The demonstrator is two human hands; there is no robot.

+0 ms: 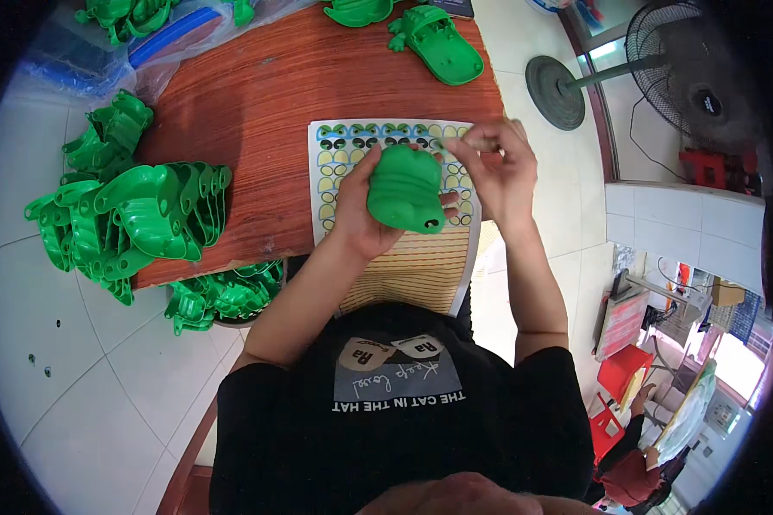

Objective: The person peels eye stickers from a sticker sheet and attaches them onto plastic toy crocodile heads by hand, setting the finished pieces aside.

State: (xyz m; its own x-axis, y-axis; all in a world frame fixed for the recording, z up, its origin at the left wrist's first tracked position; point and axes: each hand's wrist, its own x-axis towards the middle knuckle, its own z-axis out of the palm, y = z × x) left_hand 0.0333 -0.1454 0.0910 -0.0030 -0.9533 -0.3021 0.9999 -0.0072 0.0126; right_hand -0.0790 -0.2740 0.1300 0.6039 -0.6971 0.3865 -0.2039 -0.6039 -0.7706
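Observation:
My left hand (361,206) is wrapped round a green moulded plastic piece (405,189) shaped like an animal's head, with ridges across it. One black-and-white eye sticker (431,224) shows on its near right end. To the right, my right hand (500,167) has thumb and forefinger pinched together on a small sticker (443,144), partly hidden by the fingertips. Beneath both hands lies a sticker sheet (328,225) with rows of eye shapes in green, blue, black and pale yellow. Its lower part hangs over the table edge towards my lap.
Green moulded pieces (146,215) are stacked at the left of the wooden table (266,112), with more pieces (232,296) below its edge. Another green piece (447,53) lies at the far right corner. A standing fan (696,81) is at right; a person (631,472) is at lower right.

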